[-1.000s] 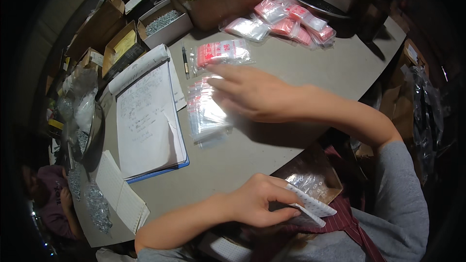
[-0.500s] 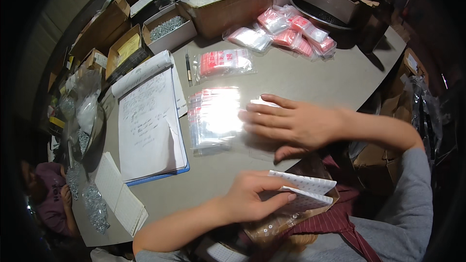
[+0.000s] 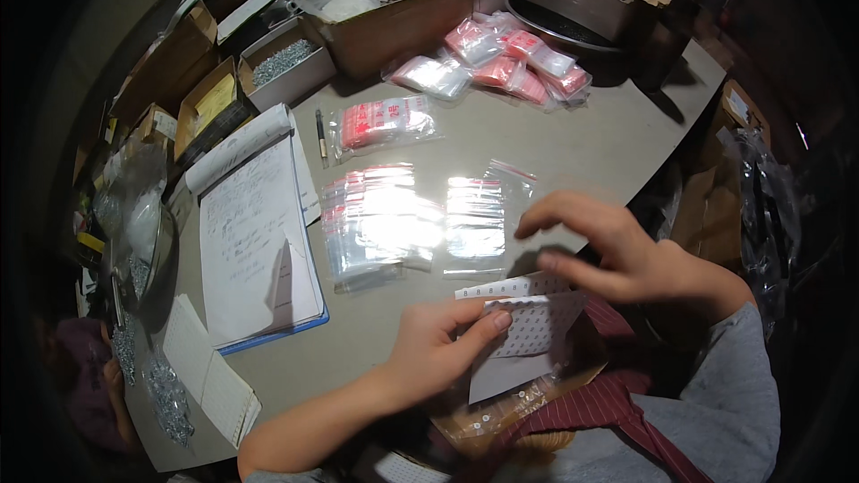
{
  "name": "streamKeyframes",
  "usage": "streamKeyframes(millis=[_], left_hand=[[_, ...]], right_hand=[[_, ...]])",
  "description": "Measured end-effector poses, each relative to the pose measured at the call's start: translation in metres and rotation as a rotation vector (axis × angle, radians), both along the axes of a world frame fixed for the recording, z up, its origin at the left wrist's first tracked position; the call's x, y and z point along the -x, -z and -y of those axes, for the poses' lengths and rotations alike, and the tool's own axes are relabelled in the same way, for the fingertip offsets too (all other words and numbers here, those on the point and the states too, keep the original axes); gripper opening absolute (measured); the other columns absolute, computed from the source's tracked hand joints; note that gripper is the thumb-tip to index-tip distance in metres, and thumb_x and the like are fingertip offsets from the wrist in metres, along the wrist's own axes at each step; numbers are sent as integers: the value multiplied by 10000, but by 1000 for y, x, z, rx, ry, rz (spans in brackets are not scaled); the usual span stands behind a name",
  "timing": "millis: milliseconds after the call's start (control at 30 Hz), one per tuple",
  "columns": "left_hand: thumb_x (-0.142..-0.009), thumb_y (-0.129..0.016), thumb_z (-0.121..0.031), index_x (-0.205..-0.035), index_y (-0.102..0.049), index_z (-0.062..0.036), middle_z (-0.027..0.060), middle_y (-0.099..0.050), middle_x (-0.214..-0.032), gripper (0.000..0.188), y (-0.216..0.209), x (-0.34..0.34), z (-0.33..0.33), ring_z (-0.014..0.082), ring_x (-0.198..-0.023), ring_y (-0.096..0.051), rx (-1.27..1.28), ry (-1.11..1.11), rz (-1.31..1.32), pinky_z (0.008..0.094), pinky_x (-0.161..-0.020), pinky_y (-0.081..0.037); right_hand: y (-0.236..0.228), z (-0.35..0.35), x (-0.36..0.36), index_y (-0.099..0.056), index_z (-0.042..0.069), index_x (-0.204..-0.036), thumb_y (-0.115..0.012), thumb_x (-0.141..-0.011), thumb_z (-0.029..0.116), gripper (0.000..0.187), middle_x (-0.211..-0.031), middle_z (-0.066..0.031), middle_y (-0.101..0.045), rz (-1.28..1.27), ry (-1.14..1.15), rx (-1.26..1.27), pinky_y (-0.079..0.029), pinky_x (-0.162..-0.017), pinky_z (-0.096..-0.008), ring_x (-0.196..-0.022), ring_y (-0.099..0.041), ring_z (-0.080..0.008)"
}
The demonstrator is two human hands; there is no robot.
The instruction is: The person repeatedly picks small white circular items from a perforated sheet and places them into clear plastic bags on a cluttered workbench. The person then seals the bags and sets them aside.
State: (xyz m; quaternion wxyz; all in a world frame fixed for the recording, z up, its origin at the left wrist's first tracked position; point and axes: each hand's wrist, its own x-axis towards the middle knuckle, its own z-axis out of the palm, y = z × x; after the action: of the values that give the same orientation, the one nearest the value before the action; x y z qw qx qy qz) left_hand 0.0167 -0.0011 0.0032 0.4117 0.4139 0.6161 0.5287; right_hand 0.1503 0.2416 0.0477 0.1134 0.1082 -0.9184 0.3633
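Note:
Near the table's front edge, my left hand (image 3: 445, 340) grips folded white sticker sheets (image 3: 539, 326) printed with rows of small marks, thumb on top. Just beyond their right end hovers my right hand (image 3: 617, 246), its thumb and forefinger apart and nothing visible between them. A stack of small clear zip bags (image 3: 475, 228) lies left of that hand, with one bag (image 3: 514, 173) skewed at its top. Further left, more overlapping zip bags (image 3: 358, 237) are fanned out, glaring under the light.
A pack of red-printed bags (image 3: 385, 122) and a pen (image 3: 322, 139) lie beyond. A clipboard with papers (image 3: 250, 241) is at left. Bag packs (image 3: 528, 58), boxes of hardware (image 3: 282, 63) and a cardboard box (image 3: 394, 22) line the back. Another person (image 3: 89, 376) is at far left.
My right hand has lifted off the bag stack and moved toward the sheets, uncovering the stack. The sheets in my left hand are opened wider and turned. The whole view has shifted slightly.

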Motion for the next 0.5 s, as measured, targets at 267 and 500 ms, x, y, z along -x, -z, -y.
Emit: streamKeyframes(millis=[267, 500], left_hand=[[-1038, -685, -182, -975, -767, 42, -42, -660, -776, 246, -5, 1, 3, 20, -716, -535, 78, -32, 95, 220, -598, -451], [-1041, -679, -209, -983, -748, 37, -34, -619, -725, 263, -4, -3, 1, 30, -707, -509, 22, -65, 117, 239, -595, -445]], right_hand=[[0, 39, -8, -612, 23, -1086, -764, -787, 69, 338, -1036, -168, -606, -95, -20, -164, -510, -793, -458, -929, -614, -374], [1, 56, -12, -614, 5, -1092, -748, -748, 93, 379, -981, -138, -621, -215, 106, -346, -521, -708, -417, -849, -633, -332]])
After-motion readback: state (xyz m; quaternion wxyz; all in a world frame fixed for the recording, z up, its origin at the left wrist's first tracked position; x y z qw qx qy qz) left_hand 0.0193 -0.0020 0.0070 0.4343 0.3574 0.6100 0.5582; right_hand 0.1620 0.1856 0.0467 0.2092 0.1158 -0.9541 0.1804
